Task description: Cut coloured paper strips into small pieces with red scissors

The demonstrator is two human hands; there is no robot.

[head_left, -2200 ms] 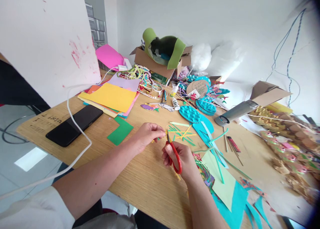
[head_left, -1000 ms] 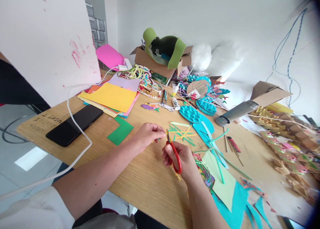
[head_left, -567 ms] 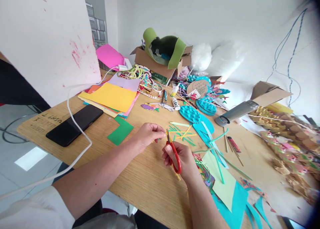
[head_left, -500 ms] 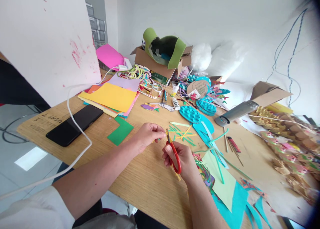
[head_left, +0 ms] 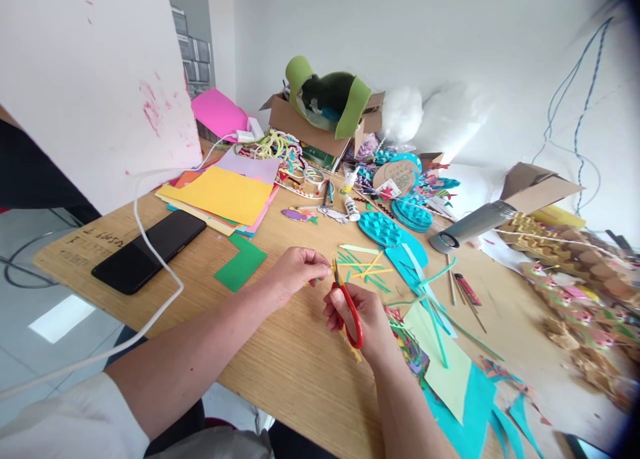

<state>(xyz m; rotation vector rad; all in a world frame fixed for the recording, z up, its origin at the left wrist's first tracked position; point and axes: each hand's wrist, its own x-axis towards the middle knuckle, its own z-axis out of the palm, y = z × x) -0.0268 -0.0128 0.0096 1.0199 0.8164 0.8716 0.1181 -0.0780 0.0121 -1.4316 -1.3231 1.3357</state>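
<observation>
My right hand grips a pair of red-handled scissors, its blades pointing away from me and nearly closed. My left hand is closed in a pinch on a small yellow paper strip, which touches the blade tips. Most of that strip is hidden by the fingers. Just beyond the hands, thin green and yellow paper strips lie crossed on the wooden table. A few yellow scraps show under my right hand. Left of my left hand rests a green paper piece.
A black phone lies at left, crossed by a white cable. Behind are stacked coloured papers, glue bottles and a cardboard box. A grey bottle lies at right, with blue and pale green paper nearer.
Almost nothing differs. Both hands hold their places at the blade tips, and the scissors have shifted only very slightly.
</observation>
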